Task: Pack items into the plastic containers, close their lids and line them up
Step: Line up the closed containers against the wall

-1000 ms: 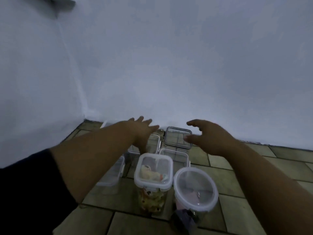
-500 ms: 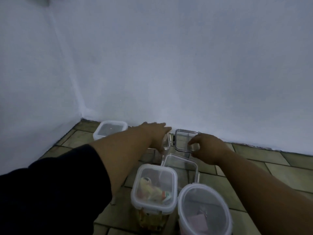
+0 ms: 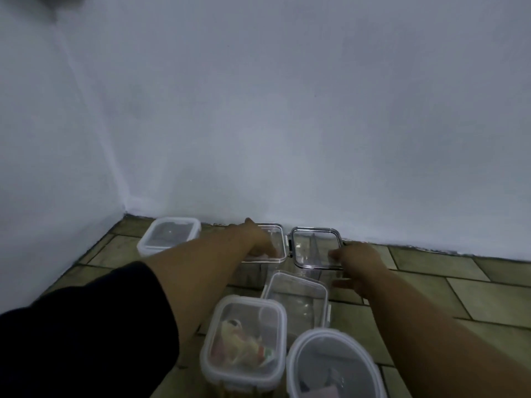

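I see my left hand (image 3: 258, 242) resting flat, fingers loose, on the clear square pink-rimmed container (image 3: 273, 244) by the white wall (image 3: 287, 110). My right hand (image 3: 356, 265) grips the neighbouring clear dark-rimmed square container (image 3: 313, 248) on the tiled floor (image 3: 431, 288).

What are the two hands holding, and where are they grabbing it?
The right hand grips the dark-rimmed container at its right near corner. The left hand rests on the clear container beside it; whether it grips cannot be told.
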